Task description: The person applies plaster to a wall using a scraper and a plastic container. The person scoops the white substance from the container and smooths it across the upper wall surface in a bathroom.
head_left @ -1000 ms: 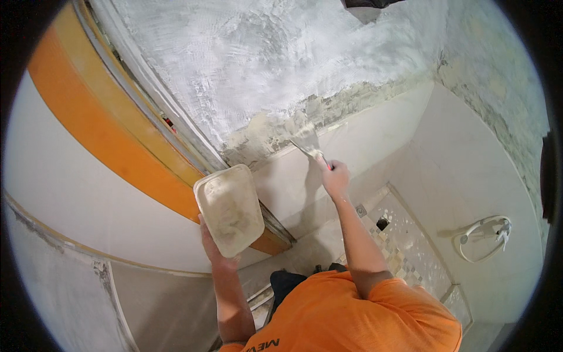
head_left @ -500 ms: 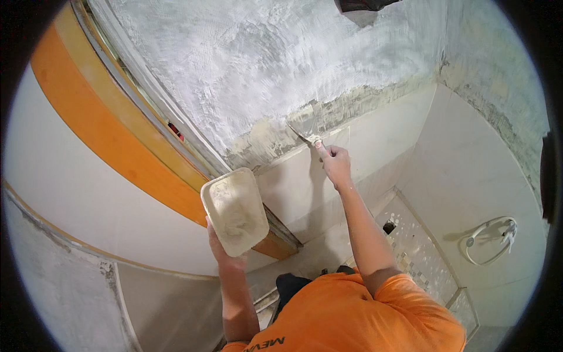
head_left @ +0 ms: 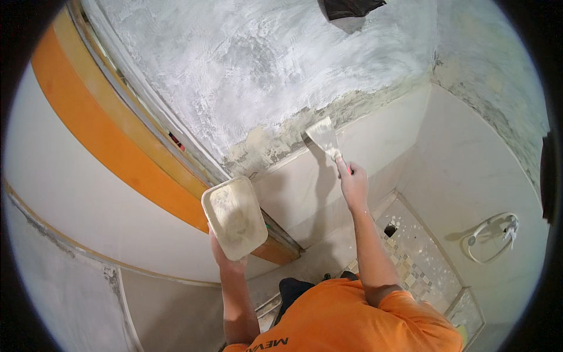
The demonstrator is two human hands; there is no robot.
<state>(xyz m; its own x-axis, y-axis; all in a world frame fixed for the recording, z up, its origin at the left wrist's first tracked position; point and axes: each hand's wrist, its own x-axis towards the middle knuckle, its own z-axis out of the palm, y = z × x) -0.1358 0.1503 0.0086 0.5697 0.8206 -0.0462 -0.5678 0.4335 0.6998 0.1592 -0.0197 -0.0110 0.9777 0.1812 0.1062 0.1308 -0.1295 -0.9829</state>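
My right hand (head_left: 353,185) is closed round the handle of a putty knife (head_left: 324,138), whose wide blade carries whitish plaster. The blade is in front of the wall just above the pale tiles (head_left: 375,138); I cannot tell whether it touches. In my left hand (head_left: 220,252) is a shallow off-white plastic tub (head_left: 236,218) with rounded corners, gripped from below and at its left side. Some pale plaster is smeared over the tub's bottom. Behind the knife, the wall (head_left: 258,70) bears rough grey-white plaster, with a darker bare strip (head_left: 287,135) along its lower edge.
An orange-edged door frame (head_left: 117,141) runs close beside the tub on the left. To the right, a shower hose and head (head_left: 489,237) hang on the tiled wall. A square drain hole (head_left: 390,230) sits in the mosaic floor. Something dark (head_left: 352,8) sticks out at the top.
My right hand has drawn the putty knife back from the bare strip, down and to the right, and turned the blade so its flat face shows. The tub has shifted slightly downward.
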